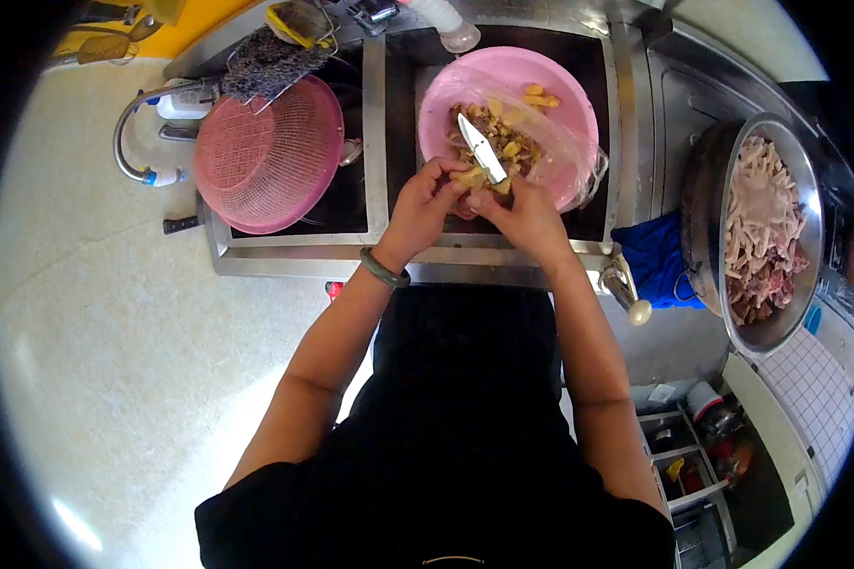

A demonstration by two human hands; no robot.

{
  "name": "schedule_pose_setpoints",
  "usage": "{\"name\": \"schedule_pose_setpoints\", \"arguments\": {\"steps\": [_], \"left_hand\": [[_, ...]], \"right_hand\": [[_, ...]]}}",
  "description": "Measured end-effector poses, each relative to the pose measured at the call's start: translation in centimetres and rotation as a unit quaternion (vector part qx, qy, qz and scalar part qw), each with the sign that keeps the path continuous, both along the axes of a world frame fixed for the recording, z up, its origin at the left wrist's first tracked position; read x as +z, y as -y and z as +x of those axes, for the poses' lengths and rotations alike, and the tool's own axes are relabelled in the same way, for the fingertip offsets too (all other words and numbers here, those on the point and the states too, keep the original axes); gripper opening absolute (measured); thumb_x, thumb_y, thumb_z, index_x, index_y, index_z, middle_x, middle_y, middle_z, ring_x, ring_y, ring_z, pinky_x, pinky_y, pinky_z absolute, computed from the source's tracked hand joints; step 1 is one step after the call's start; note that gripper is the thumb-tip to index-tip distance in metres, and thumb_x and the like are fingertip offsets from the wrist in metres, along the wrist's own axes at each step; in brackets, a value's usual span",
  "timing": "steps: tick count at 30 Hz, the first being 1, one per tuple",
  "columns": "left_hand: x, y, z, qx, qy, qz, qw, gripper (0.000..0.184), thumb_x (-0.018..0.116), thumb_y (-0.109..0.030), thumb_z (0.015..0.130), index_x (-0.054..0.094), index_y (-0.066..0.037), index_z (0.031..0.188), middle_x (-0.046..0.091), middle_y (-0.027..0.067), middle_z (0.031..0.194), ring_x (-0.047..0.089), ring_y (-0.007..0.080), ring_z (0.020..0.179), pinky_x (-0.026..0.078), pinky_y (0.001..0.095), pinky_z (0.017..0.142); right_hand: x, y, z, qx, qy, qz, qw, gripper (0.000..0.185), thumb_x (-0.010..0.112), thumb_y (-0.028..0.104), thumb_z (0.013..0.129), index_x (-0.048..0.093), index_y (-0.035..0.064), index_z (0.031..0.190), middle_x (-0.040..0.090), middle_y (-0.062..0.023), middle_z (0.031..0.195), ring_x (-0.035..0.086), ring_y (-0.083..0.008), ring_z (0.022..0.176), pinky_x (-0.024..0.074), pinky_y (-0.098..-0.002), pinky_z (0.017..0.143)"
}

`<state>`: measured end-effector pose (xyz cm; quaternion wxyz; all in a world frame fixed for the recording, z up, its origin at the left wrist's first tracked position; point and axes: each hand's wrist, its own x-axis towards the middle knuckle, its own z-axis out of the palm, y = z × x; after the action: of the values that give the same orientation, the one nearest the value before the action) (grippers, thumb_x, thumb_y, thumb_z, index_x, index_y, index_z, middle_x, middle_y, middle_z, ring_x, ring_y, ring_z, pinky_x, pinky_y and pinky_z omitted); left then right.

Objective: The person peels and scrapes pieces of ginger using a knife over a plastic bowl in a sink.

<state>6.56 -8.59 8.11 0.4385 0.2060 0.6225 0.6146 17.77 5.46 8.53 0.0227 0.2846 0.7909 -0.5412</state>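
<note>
Foreground: A person in a black short-sleeved shirt (436, 455) stands at bottom centre of the frame, both bare forearms stretched up toward a kitchen sink.
Wrist: A dark green bangle (384, 270) circles the left wrist, just below the middle of the frame.
Left hand: The left hand (422, 211), near the centre of the frame, pinches a knobbly yellow piece (467, 177) between closed-in fingers.
Right hand: The right hand (531, 218), just right of centre, has its fingers curled around the near end of a knife (481, 149); the grip itself is hidden.
Blade: Broad and pale, it slants toward the upper left, above the basin's contents and beside the yellow piece.
Basin: Under the fingertips, upper centre, a pink basin (560, 71) sits in the sink (304, 245), holding yellow and brown chunks (512, 149) and a clear plastic bag (579, 166) draped over its right side.
Right of frame: A blue cloth (657, 261) hangs beside a large steel bowl (807, 180) heaped with pale strips and, lower down, redder pieces.
Upper left: A pink mesh colander (256, 161) rests upside down, a black scrubber (270, 64) at its far edge.
Top centre: A white hose (438, 17) reaches down toward the basin.
</note>
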Motion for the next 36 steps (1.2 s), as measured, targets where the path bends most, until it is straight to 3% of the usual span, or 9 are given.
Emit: {"name": "schedule_pose_setpoints", "arguments": {"steps": [4, 7, 16, 22, 25, 28, 31, 36], "left_hand": [[0.0, -0.1, 0.0, -0.010, -0.005, 0.004, 1.000, 0.018, 0.049, -0.006, 0.095, 0.051, 0.000, 0.112, 0.059, 0.0061, 0.105, 0.056, 0.0092, 0.093, 0.047, 0.0236, 0.082], [-0.4, -0.2, 0.2, -0.029, -0.039, 0.006, 0.999, 0.017, 0.048, -0.006, 0.095, 0.050, -0.001, 0.111, 0.061, 0.0060, 0.090, 0.060, 0.0089, 0.074, 0.052, 0.0223, 0.065], [-0.4, -0.2, 0.2, -0.042, -0.082, 0.000, 0.996, 0.015, 0.052, -0.006, 0.093, 0.052, -0.001, 0.107, 0.061, 0.0044, 0.090, 0.058, 0.0075, 0.073, 0.050, 0.0224, 0.066], [-0.3, -0.2, 0.3, -0.022, 0.000, 0.035, 0.999, 0.013, 0.054, -0.008, 0.093, 0.052, -0.002, 0.104, 0.061, 0.0031, 0.087, 0.058, 0.0072, 0.072, 0.049, 0.0217, 0.066], [-0.1, -0.2, 0.4, -0.031, -0.024, 0.006, 0.999, 0.014, 0.054, -0.009, 0.093, 0.053, -0.002, 0.104, 0.061, 0.0028, 0.086, 0.058, 0.0071, 0.072, 0.049, 0.0213, 0.066], [-0.6, -0.1, -0.2, -0.049, -0.009, 0.022, 0.999, 0.014, 0.055, -0.010, 0.093, 0.053, -0.001, 0.104, 0.062, 0.0027, 0.085, 0.058, 0.0074, 0.073, 0.049, 0.0216, 0.066], [-0.4, -0.1, 0.2, -0.007, 0.030, 0.022, 0.999, 0.018, 0.055, -0.009, 0.093, 0.055, 0.000, 0.108, 0.062, 0.0029, 0.086, 0.059, 0.0079, 0.074, 0.051, 0.0220, 0.066], [-0.1, 0.1, 0.8, 0.008, 0.050, -0.003, 0.999, 0.023, 0.056, -0.009, 0.092, 0.058, 0.000, 0.113, 0.064, 0.0045, 0.092, 0.061, 0.0088, 0.075, 0.052, 0.0228, 0.069]], "right_hand": [[1.0, -0.1, 0.0, 0.000, 0.008, 0.000, 1.000, 0.060, 0.072, 0.049, 0.075, 0.058, -0.0068, 0.094, 0.066, -0.0210, 0.078, 0.067, -0.0342, 0.076, 0.0515, -0.0407, 0.070], [0.7, 0.1, -0.2, -0.004, -0.017, -0.020, 1.000, 0.061, 0.071, 0.050, 0.075, 0.059, -0.0071, 0.094, 0.066, -0.0226, 0.079, 0.066, -0.0361, 0.077, 0.0509, -0.0425, 0.071], [0.6, 0.5, 0.1, 0.013, 0.016, 0.011, 1.000, 0.062, 0.062, 0.053, 0.082, 0.060, -0.0080, 0.094, 0.065, -0.0252, 0.081, 0.065, -0.0387, 0.082, 0.0495, -0.0437, 0.072], [0.3, 0.8, 0.7, -0.004, -0.011, -0.055, 0.998, 0.063, 0.057, 0.055, 0.085, 0.061, -0.0072, 0.094, 0.064, -0.0255, 0.081, 0.064, -0.0395, 0.083, 0.0489, -0.0439, 0.074], [0.1, 0.8, 0.3, 0.012, 0.017, -0.046, 0.999, 0.064, 0.055, 0.056, 0.086, 0.060, -0.0070, 0.095, 0.064, -0.0250, 0.080, 0.064, -0.0392, 0.083, 0.0491, -0.0432, 0.073], [0.5, 0.8, 0.4, 0.025, 0.049, -0.080, 0.995, 0.060, 0.054, 0.052, 0.089, 0.059, -0.0070, 0.099, 0.065, -0.0233, 0.083, 0.065, -0.0363, 0.082, 0.0496, -0.0410, 0.073], [0.2, 1.4, 0.6, -0.027, -0.045, -0.145, 0.988, 0.053, 0.054, 0.045, 0.091, 0.058, -0.0064, 0.103, 0.067, -0.0189, 0.086, 0.066, -0.0275, 0.082, 0.0500, -0.0369, 0.073], [0.5, 1.5, 0.7, -0.076, -0.046, -0.298, 0.950, 0.043, 0.056, 0.037, 0.093, 0.059, -0.0039, 0.104, 0.068, -0.0108, 0.086, 0.063, -0.0151, 0.081, 0.0496, -0.0313, 0.073]]}}
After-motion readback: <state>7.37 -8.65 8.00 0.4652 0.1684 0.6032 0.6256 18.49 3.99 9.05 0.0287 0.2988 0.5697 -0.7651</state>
